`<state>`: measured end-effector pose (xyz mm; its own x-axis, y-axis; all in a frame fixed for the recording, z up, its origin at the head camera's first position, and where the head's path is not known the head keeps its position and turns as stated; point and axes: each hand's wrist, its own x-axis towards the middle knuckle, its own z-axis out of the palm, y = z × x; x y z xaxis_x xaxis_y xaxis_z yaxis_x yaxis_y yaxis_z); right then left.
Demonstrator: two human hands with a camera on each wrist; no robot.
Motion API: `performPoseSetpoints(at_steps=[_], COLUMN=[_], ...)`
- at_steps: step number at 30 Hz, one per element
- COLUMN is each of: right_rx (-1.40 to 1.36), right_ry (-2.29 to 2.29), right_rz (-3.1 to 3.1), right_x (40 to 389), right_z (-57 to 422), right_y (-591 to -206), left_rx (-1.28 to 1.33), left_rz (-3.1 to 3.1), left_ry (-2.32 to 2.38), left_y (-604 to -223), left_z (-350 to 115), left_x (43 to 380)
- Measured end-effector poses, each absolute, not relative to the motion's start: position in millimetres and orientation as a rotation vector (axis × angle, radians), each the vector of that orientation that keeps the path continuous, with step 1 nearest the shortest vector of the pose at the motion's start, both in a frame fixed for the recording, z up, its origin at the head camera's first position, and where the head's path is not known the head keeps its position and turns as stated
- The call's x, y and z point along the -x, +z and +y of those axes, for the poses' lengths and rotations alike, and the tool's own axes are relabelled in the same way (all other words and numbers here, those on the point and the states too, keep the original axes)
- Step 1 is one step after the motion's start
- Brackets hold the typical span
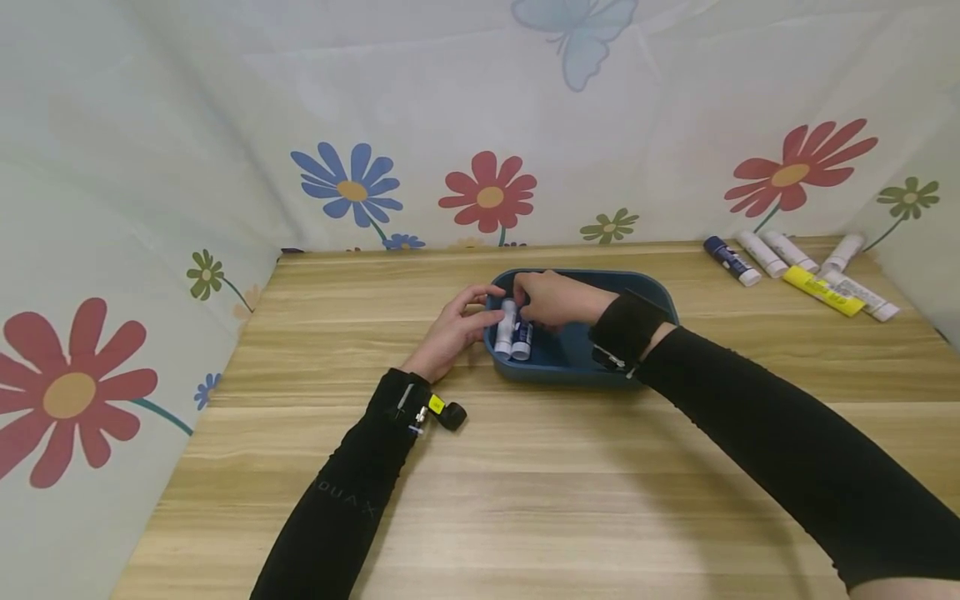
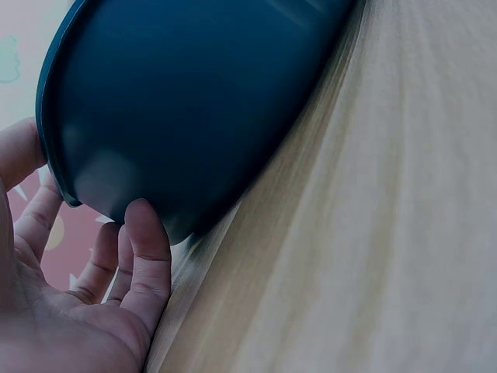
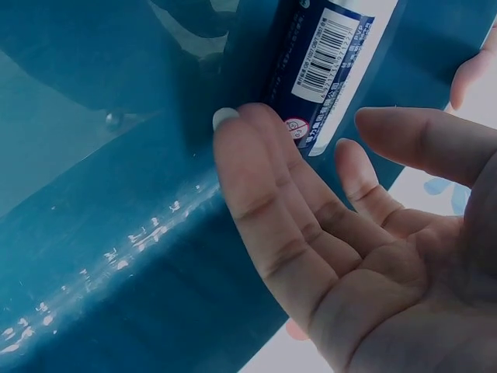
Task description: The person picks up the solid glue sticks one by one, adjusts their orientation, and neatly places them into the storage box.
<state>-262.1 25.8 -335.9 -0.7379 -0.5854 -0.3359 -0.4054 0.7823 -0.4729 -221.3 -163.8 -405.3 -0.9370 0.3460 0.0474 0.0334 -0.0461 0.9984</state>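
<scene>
Two glue sticks lie side by side at the left end of a blue plastic tray. One is a white glue stick; the other is a navy glue stick with a white end. My left hand holds the tray's left end, thumb and forefinger over the rim. In the left wrist view its other fingers are by the outer wall. My right hand reaches inside the tray. In the right wrist view its fingers are extended with the tips at the end of the navy stick, the thumb apart from it.
At the back right of the wooden table lies a group of more sticks: a navy glue stick, a yellow tube and several white ones, some overlapping. A flower-printed cloth hangs behind the table and along its sides.
</scene>
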Motion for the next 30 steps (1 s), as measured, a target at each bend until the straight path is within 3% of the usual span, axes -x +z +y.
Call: performPoseSetpoints(at_steps=[15,30], right_rx=[0.778,0.861], right_ry=[-0.461,-0.542], right_rz=[2.518,2.574], right_x=[261.2,261.4], right_z=[24.9,25.8], right_y=[-329.9,-327.1], left_rx=[-0.404,-0.401], left_rz=[2.023,2.017], left_ry=[2.094,2.077], left_y=[-418.7,-407.9], left_z=[-164.4,-163.7], left_x=[229.3,223.9])
